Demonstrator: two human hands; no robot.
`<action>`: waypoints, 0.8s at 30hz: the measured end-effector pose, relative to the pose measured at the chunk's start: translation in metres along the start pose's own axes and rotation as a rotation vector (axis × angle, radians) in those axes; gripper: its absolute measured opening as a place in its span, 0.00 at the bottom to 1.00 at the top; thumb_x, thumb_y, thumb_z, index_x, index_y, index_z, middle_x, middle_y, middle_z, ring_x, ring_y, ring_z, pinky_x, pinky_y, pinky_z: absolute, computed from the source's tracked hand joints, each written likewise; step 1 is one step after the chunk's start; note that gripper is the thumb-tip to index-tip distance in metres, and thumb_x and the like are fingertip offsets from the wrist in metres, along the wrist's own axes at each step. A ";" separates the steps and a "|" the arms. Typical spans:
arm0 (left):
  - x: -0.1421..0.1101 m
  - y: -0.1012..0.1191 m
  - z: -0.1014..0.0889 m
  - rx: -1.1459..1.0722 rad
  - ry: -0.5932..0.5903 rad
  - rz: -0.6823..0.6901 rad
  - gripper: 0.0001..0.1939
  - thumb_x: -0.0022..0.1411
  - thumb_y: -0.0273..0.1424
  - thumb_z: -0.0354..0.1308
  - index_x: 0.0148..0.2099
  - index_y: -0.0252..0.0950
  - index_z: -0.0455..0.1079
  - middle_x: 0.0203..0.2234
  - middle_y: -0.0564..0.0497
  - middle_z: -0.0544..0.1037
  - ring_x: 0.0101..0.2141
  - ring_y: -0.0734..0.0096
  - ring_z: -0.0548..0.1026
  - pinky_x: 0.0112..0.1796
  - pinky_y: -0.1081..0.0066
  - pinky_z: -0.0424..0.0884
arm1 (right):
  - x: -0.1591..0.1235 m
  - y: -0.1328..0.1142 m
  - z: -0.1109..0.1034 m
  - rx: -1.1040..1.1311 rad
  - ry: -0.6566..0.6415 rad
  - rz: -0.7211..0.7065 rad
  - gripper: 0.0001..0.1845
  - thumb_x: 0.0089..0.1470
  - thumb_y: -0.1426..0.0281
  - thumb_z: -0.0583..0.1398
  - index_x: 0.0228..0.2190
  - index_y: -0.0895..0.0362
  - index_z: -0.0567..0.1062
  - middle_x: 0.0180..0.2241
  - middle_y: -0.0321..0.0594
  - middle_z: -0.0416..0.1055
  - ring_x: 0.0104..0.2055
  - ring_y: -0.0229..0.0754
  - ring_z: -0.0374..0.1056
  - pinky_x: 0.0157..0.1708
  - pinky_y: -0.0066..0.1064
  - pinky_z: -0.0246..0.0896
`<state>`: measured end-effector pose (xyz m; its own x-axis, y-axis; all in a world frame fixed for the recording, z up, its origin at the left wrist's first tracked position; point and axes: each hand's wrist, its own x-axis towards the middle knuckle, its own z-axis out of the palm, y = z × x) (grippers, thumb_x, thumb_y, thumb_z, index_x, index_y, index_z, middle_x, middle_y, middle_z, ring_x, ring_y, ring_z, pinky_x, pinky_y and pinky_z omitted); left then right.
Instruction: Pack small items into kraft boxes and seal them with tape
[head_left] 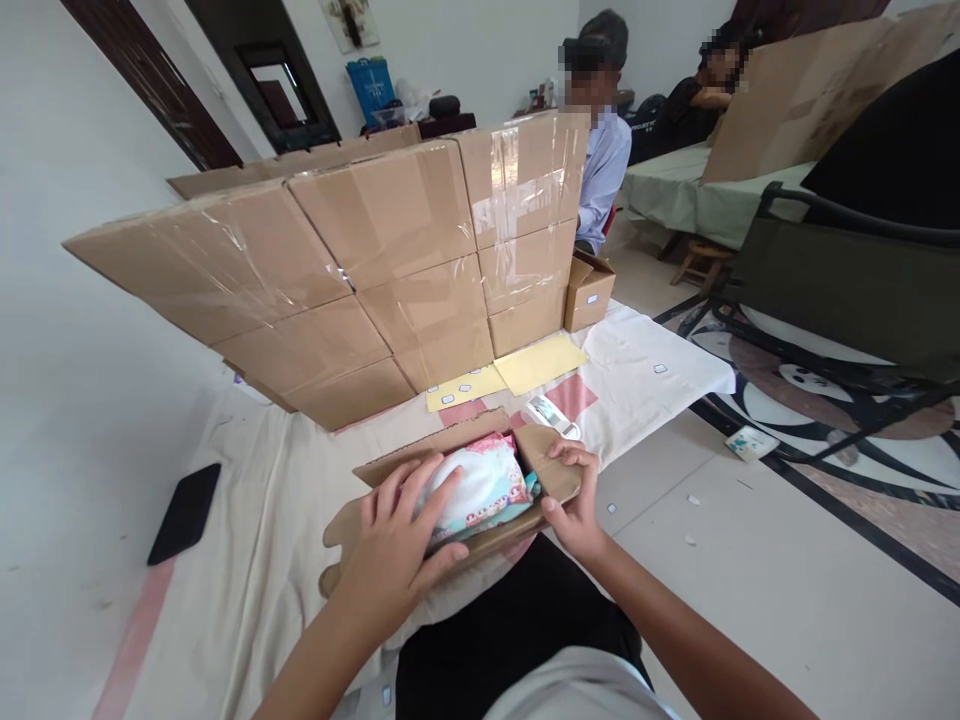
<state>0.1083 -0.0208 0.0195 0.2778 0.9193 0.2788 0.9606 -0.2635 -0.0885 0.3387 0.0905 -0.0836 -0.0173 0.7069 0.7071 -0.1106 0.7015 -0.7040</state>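
Observation:
An open cardboard box [487, 544] sits near the table's front edge, its flaps folded outward. Inside it lies a soft pack with a light-blue and pink print [480, 485], which looks like wet wipes. My left hand [401, 520] rests over the pack's left part with fingers spread, its palm side hidden. At the box's right end, my right hand [577, 500] pinches the right flap [551, 465] between thumb and fingers. Just beyond the box lies a white, strip-shaped item with a dark panel [553, 415].
Taped cardboard boxes [412, 270] form a wall across the table. Yellow sheets [536, 365] with small stickers lie before it, and a small box [589, 292] stands at its right end. A black phone [184, 513] is at left. Two people sit beyond.

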 end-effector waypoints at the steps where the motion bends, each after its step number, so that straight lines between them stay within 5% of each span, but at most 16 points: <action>1: 0.000 0.001 -0.002 -0.012 0.026 0.036 0.33 0.73 0.50 0.49 0.73 0.44 0.56 0.68 0.46 0.65 0.62 0.51 0.61 0.52 0.58 0.61 | 0.000 0.000 0.000 -0.008 0.004 0.008 0.22 0.64 0.53 0.60 0.49 0.51 0.59 0.46 0.45 0.60 0.50 0.48 0.59 0.51 0.43 0.59; 6: -0.001 0.010 -0.008 -0.098 0.146 0.115 0.27 0.74 0.46 0.49 0.65 0.33 0.62 0.65 0.38 0.69 0.62 0.49 0.61 0.56 0.55 0.56 | 0.000 0.000 0.000 -0.033 0.009 0.013 0.21 0.64 0.52 0.59 0.49 0.51 0.59 0.45 0.45 0.60 0.50 0.49 0.59 0.51 0.44 0.60; 11: 0.001 0.014 -0.014 -0.155 0.038 0.096 0.28 0.74 0.43 0.51 0.70 0.35 0.57 0.64 0.47 0.72 0.62 0.55 0.60 0.57 0.59 0.53 | -0.001 0.001 -0.001 -0.033 0.004 0.030 0.21 0.64 0.52 0.59 0.48 0.51 0.59 0.45 0.45 0.60 0.50 0.49 0.60 0.51 0.45 0.59; 19: 0.004 0.020 -0.008 -0.184 0.042 0.026 0.25 0.74 0.43 0.51 0.67 0.39 0.61 0.61 0.51 0.75 0.59 0.56 0.65 0.55 0.59 0.53 | -0.001 0.000 0.001 -0.021 0.016 0.036 0.21 0.64 0.51 0.59 0.48 0.50 0.59 0.45 0.45 0.60 0.49 0.48 0.60 0.51 0.44 0.58; 24: 0.002 0.024 -0.002 -0.245 -0.105 -0.039 0.24 0.74 0.43 0.51 0.67 0.39 0.62 0.56 0.50 0.79 0.56 0.57 0.70 0.53 0.58 0.57 | 0.000 0.000 0.001 -0.047 0.008 0.021 0.22 0.64 0.50 0.59 0.48 0.51 0.59 0.45 0.44 0.60 0.49 0.48 0.60 0.50 0.43 0.59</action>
<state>0.1314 -0.0259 0.0194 0.2504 0.9520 0.1759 0.9474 -0.2784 0.1580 0.3382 0.0900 -0.0837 -0.0115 0.7218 0.6920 -0.0637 0.6901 -0.7209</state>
